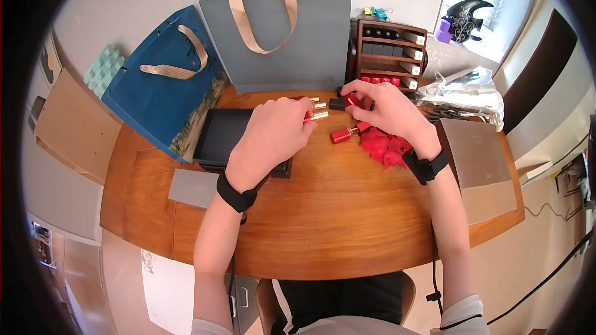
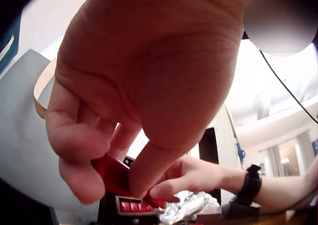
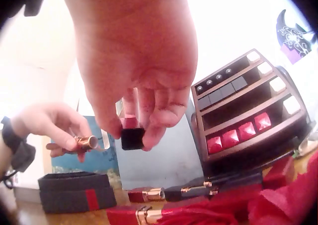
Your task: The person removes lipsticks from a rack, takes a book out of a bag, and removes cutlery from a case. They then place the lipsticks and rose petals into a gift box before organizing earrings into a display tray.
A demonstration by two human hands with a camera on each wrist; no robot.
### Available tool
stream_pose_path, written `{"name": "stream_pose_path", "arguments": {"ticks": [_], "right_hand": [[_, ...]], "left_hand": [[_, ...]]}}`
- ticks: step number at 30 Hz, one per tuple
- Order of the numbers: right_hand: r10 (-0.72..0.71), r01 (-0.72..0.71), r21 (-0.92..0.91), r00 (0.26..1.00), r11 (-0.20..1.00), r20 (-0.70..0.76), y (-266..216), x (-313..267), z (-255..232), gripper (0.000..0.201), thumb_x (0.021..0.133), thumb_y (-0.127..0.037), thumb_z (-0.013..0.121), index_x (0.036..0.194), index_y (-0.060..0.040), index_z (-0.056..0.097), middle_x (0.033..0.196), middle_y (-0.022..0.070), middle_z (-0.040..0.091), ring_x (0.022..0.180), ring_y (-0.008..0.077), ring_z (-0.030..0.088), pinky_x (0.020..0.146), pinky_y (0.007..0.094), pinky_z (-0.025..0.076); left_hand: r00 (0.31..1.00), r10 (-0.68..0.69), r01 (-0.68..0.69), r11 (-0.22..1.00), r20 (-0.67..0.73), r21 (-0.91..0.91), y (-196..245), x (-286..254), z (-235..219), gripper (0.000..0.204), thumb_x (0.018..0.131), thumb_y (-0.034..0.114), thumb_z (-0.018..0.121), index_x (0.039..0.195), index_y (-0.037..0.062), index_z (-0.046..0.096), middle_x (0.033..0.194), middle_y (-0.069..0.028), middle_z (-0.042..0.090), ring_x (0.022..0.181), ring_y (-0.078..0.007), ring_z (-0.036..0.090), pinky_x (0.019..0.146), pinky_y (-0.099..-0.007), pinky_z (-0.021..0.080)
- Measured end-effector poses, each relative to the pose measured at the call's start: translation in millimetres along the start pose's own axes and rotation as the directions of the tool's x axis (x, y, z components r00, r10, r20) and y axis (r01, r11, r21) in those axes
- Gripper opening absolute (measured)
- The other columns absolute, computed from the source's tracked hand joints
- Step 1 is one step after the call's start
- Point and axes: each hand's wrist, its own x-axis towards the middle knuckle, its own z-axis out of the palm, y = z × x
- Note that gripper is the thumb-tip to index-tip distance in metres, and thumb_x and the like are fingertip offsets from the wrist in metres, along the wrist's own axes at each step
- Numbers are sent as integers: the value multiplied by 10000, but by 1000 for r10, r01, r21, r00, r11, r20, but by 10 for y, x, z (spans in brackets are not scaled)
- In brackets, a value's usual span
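My left hand (image 1: 273, 133) pinches a red lipstick (image 1: 319, 115) whose gold tube points right; the right wrist view shows its open-ended gold tube (image 3: 88, 142). Between thumb and fingers of my right hand (image 1: 391, 108) is a small red piece with a black square end (image 3: 132, 138); I cannot tell what it is. Under this hand on the table lie a red lipstick with a gold band (image 1: 341, 135) and crumpled red petals (image 1: 385, 147). More lipsticks (image 3: 146, 194) lie behind them. Left of my left hand sits a shallow black box (image 1: 214, 133), partly hidden by it.
A wooden rack (image 1: 391, 25) holds black and red lipsticks in rows at the back. Grey (image 1: 329, 31) and blue (image 1: 149, 80) paper bags stand behind the table (image 1: 347, 211). Silver wrapping (image 1: 469, 93) and a brown folder (image 1: 475, 155) lie to the right, a grey card (image 1: 192, 186) at left.
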Motion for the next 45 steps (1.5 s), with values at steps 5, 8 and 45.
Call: {"name": "stream_pose_path", "arguments": {"ticks": [5,8,45], "right_hand": [[-12,9,77,999,997,40,-6,0,-25,321,851,-97,750,1148,-12,661,790,88,663,700,166,618,692,314,516],[45,-63,237,996,969,80,-45,-11,-81,320,831,-77,761,1132,-23,669,792,39,671,726,139,626,719,297,530],[44,-57,375,998,925,44,-113,-2,-49,305,828,-94,823,1093,4,709,772,52,679,693,120,613,669,275,509]], "left_hand": [[1000,8,-8,1000,-9,-6,17,-6,-1,233,911,248,715,1001,34,695,842,-172,723,813,-374,698,736,-439,553],[999,37,-38,999,-33,-5,-4,-2,24,228,913,244,715,1000,34,695,840,-172,722,813,-374,698,731,-441,550],[977,95,-114,989,-189,-96,144,67,187,232,913,183,727,1070,27,656,901,-165,695,790,-369,678,692,-434,532]]}}
